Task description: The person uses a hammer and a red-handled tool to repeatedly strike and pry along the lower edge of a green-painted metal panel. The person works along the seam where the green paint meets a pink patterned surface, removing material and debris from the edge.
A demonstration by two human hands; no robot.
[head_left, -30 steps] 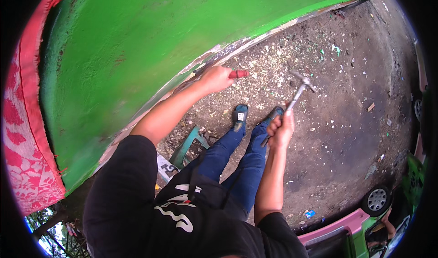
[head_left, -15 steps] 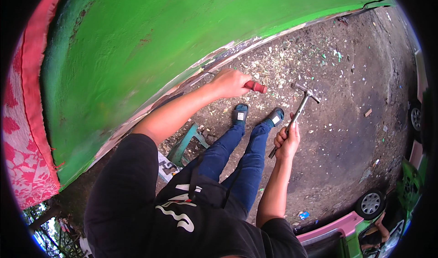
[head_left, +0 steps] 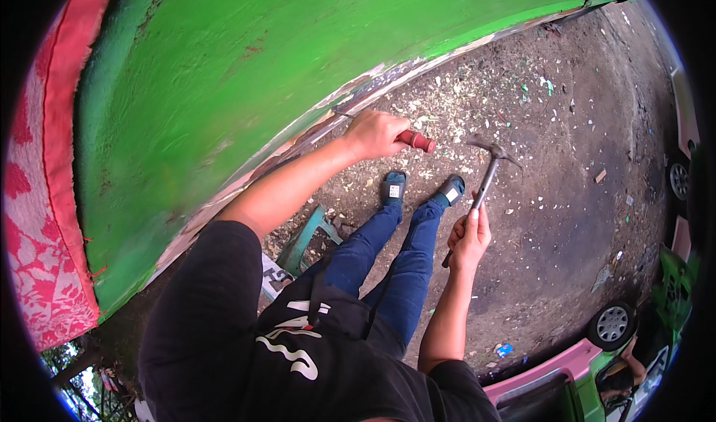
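My left hand [head_left: 371, 134] is closed round a chisel, its red handle [head_left: 418, 141] sticking out towards the right. The thin metal shaft [head_left: 343, 114] points left and reaches the chipped lower edge of the green wall [head_left: 224, 108]; whether its tip touches cannot be made out. In my right hand [head_left: 470, 237] is a metal hammer [head_left: 488, 179], gripped low on its handle. The hammer's head is raised to the right of the chisel handle and apart from it.
Pale chips [head_left: 455, 101] litter the dirt floor near the wall. A green plastic piece [head_left: 302, 243] lies left of my legs. At the lower right is a pink and green vehicle [head_left: 544, 373] with a person's arm [head_left: 635, 366] beside it. A red patterned cloth [head_left: 52, 243] hangs at far left.
The hammer has turned in my right hand, so its head now shows a curved side, and has shifted slightly left. My left hand and the chisel stay almost in place.
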